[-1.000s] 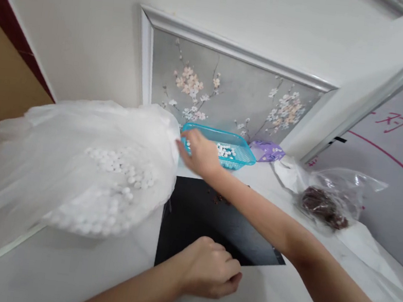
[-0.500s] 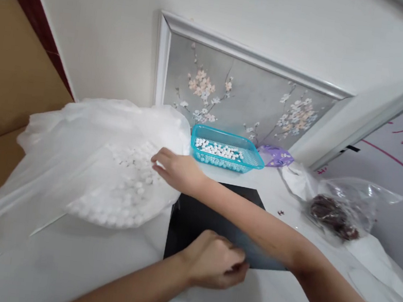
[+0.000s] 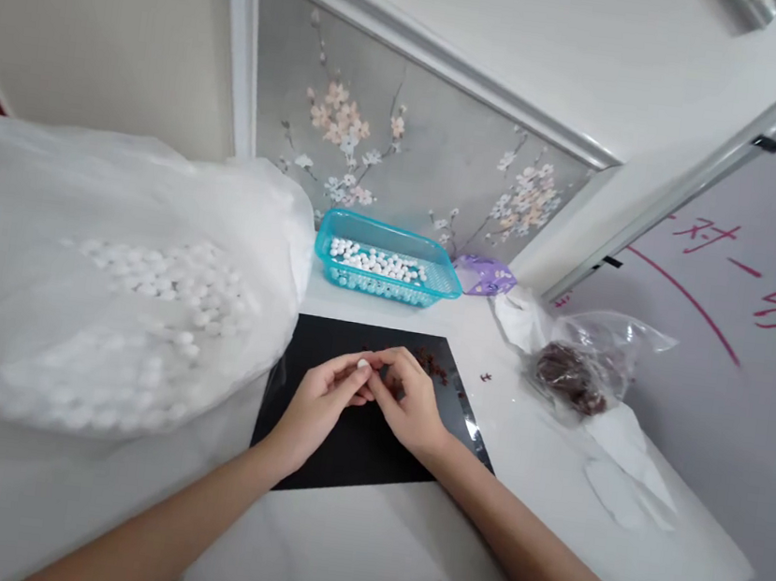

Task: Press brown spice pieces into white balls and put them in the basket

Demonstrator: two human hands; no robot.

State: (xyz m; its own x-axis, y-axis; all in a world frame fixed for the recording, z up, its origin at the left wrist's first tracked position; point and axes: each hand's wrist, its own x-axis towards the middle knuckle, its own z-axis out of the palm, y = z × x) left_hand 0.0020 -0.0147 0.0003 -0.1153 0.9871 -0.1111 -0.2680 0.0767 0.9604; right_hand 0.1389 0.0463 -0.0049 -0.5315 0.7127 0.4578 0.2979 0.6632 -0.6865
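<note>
Both my hands meet over a black mat [image 3: 341, 445] on the white table. My left hand [image 3: 322, 400] and my right hand [image 3: 406, 401] pinch one small white round piece [image 3: 363, 364] between their fingertips. Small dark reddish bits [image 3: 432, 362] lie on the mat just beyond my right hand. A large clear plastic bag [image 3: 111, 294] full of the same white pieces bulges at the left. A turquoise basket [image 3: 386, 273] with several white pieces stands behind the mat.
A purple basket [image 3: 485, 274] sits beside the turquoise one against a framed flower picture [image 3: 392, 140]. A clear bag of dark brown bits [image 3: 572, 370] lies at the right, near a whiteboard with red writing [image 3: 746, 306]. White plastic scraps [image 3: 621, 470] lie on the table.
My right hand has drawn back from the big bag to the mat with a white piece. My left hand has risen from the mat's edge to meet it. The view has shifted left and down.
</note>
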